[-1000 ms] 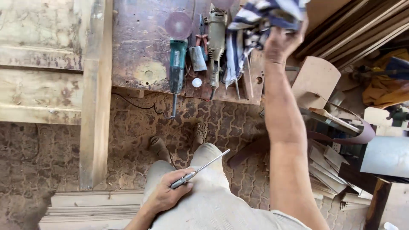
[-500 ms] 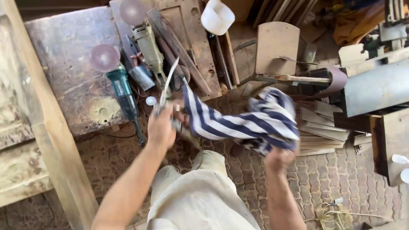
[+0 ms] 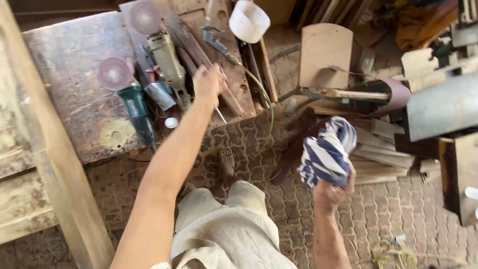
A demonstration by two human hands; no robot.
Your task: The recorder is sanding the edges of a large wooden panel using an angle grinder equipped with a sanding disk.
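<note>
Nearest the camera, the person's light beige trousers [image 3: 234,234] fill the bottom of the view, above a patterned brick floor [image 3: 279,199]. The right hand [image 3: 332,192] is held low to the right, its fingers clamped around a bunched blue-and-white striped cloth [image 3: 327,152], which hangs in the air well apart from the table.

Farther out, the left hand [image 3: 208,83] reaches over the worn brown wooden table [image 3: 74,74]. A thin metal rod [image 3: 219,114] pokes out below the hand and seems to be held in it, but how the fingers are set cannot be told from this angle. Just left of the hand lie an olive-grey angle grinder [image 3: 167,60] and a dark green angle grinder with a reddish sanding disc [image 3: 130,102]; a small white cap [image 3: 171,122] sits near the table edge. Beyond the hand are a metal spray nozzle with a hose [image 3: 215,41] and a white plastic cup [image 3: 249,21].

The table is crowded, so the reaching arm could likely knock the cap or a grinder off the edge. The loose cloth might snag the wood offcuts [image 3: 383,149] stacked to the right.
</note>
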